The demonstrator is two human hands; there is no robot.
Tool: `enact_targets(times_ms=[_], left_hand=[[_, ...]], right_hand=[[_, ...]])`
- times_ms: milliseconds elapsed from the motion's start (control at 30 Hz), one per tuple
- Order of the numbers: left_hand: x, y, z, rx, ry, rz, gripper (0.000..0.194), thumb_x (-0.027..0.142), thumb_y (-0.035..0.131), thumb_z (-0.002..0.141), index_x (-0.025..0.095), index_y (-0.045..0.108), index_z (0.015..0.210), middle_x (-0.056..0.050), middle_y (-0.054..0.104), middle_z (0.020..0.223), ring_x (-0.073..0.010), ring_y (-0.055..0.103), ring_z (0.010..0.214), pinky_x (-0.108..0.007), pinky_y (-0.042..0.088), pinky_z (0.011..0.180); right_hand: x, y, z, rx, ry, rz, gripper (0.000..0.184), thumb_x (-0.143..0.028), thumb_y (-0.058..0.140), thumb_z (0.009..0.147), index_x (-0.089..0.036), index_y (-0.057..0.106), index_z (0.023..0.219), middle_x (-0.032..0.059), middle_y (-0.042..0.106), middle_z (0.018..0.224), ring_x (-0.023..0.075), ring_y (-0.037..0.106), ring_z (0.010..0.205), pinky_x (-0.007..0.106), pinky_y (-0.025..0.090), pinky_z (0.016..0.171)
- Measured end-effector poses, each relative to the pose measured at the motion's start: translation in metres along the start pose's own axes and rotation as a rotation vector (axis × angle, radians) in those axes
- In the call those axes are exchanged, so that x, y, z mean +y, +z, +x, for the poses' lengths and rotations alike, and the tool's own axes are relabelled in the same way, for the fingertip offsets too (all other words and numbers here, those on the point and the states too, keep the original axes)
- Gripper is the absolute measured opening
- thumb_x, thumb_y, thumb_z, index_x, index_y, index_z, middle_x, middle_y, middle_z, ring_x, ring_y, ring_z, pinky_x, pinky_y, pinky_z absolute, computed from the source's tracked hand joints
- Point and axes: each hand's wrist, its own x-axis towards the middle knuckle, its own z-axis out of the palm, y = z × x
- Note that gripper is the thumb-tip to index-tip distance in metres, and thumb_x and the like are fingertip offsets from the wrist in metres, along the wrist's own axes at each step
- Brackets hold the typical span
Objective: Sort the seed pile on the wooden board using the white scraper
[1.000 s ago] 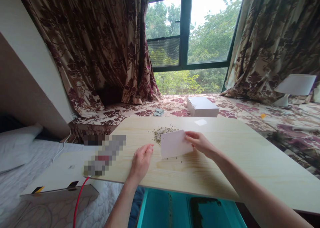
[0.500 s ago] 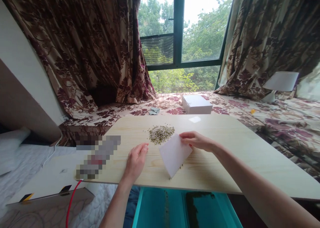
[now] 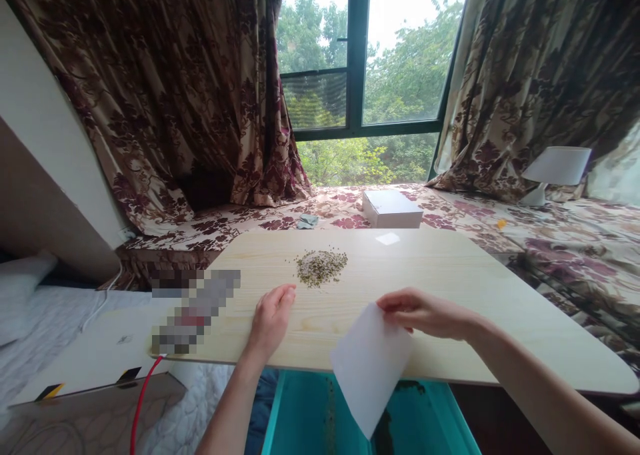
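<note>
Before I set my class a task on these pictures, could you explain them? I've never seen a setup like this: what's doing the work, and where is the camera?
There is no machine here: a person works with two bare hands. Every picture comes from one camera worn on the head, looking forward and down. On the pale table lies a scattered pile of small greenish grains. The right hand holds a thin white sheet by its upper part; the sheet hangs past the table's near edge, partly blocking our view of a turquoise container below. The left hand is beside the pile, with nothing visible in it.
</note>
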Motion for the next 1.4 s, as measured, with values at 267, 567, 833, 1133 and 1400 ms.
enact_targets(times_ms=[267,567,833,1133,1400], left_hand=[[-0.003,0.002,0.001,-0.008,-0.005,-0.010,0.038,0.042,0.044,0.087,0.019,0.068,0.105,-0.009,0.071,0.107,-0.0222,0.062,0.107,-0.037,0.048,0.096],[-0.005,0.002,0.002,0.002,-0.001,-0.013,0.036,0.041,0.045,0.087,0.020,0.069,0.105,-0.009,0.070,0.108,-0.0230,0.061,0.107,-0.039,0.047,0.098],[-0.011,0.004,0.003,-0.003,0.012,-0.004,0.036,0.041,0.045,0.087,0.020,0.069,0.104,-0.009,0.070,0.110,-0.0213,0.063,0.106,-0.036,0.048,0.096],[-0.003,0.002,0.002,-0.001,-0.004,0.015,0.036,0.041,0.045,0.087,0.020,0.069,0.103,-0.009,0.070,0.109,-0.0220,0.062,0.107,-0.036,0.048,0.097],[-0.004,0.002,0.002,-0.009,-0.011,-0.001,0.035,0.040,0.045,0.087,0.020,0.068,0.103,-0.009,0.070,0.110,-0.0222,0.062,0.107,-0.037,0.048,0.097]], right_hand=[[0.021,-0.025,0.041,0.789,-0.111,0.199,0.039,-0.041,0.063,0.068,-0.016,0.073,0.096,0.0081,0.070,0.085,0.0172,0.056,0.067,0.027,0.040,0.053],[0.041,-0.021,0.055,0.985,-0.090,0.119,0.040,-0.040,0.058,0.069,-0.015,0.072,0.097,0.0072,0.072,0.079,0.0175,0.056,0.058,0.028,0.039,0.049],[0.045,-0.017,0.055,0.942,-0.070,0.095,0.040,-0.037,0.056,0.069,-0.015,0.073,0.099,0.0073,0.074,0.081,0.0179,0.057,0.057,0.027,0.040,0.046],[0.043,-0.013,0.054,0.925,-0.067,0.116,0.041,-0.036,0.056,0.069,-0.016,0.074,0.099,0.0070,0.074,0.083,0.0182,0.058,0.057,0.027,0.039,0.046],[0.040,-0.012,0.052,0.951,-0.069,0.120,0.040,-0.038,0.057,0.067,-0.016,0.074,0.097,0.0065,0.073,0.079,0.0174,0.055,0.056,0.029,0.040,0.049]])
